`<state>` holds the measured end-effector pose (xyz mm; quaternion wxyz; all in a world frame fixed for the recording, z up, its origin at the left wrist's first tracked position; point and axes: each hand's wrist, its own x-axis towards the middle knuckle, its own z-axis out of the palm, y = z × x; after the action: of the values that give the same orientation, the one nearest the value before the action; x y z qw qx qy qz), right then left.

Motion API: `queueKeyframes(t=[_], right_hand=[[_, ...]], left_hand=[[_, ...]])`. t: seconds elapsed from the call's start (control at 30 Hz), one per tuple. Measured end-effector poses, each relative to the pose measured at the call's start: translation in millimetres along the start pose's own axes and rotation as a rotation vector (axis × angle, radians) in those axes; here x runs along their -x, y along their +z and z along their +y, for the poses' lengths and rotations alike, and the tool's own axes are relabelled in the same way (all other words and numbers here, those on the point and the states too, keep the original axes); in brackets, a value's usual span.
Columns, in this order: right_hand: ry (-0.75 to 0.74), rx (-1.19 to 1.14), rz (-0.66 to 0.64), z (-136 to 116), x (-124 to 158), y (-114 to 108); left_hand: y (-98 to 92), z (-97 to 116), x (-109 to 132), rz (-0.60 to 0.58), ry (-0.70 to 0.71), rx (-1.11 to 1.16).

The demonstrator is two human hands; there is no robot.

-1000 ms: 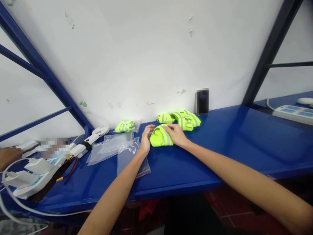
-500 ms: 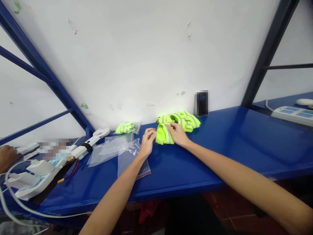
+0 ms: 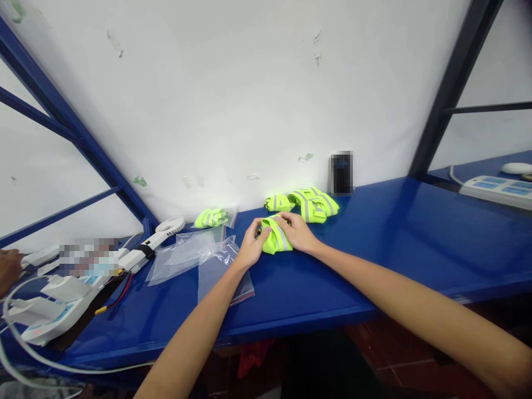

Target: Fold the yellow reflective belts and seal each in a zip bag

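A folded neon-yellow vest with grey reflective stripes [image 3: 276, 239] lies on the blue shelf [image 3: 374, 249], squeezed into a small bundle between both hands. My left hand [image 3: 250, 245] grips its left end with curled fingers. My right hand [image 3: 297, 232] presses over its right side, fingers wrapped on the fabric. Just left of my left hand lie clear zip bags [image 3: 210, 257]. Behind the hands sits a pile of folded vests [image 3: 310, 203], and one bagged vest [image 3: 213, 217] rests further left by the wall.
A white hand-held fan [image 3: 154, 236] and white devices with cables [image 3: 45, 305] crowd the left end, where another person's hand [image 3: 7, 269] shows. A dark small object [image 3: 342, 173] leans on the wall. A power strip [image 3: 496, 191] lies far right.
The vest has been folded from a wider flat shape into a tighter bundle, and my left hand has closed onto it.
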<state>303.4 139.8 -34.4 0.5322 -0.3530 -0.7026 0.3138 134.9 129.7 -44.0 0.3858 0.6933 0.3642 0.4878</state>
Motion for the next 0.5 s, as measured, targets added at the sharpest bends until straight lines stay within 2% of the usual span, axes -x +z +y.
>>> queueKeyframes(t=[0.1,0.3,0.5], right_hand=[[0.006,-0.013,0.031,0.9,1.5,-0.1],[-0.165,0.002,0.037,-0.3,0.4,4.1],[-0.141,0.064,-0.103,-8.7,4.0,0.2]], left_hand=[[3.5,-1.4,0.9,0.023,0.025,-0.033],[4.4,-3.1,0.9,0.108,0.075,-0.118],[1.8,-9.7,-1.5,0.191,0.049,-0.103]])
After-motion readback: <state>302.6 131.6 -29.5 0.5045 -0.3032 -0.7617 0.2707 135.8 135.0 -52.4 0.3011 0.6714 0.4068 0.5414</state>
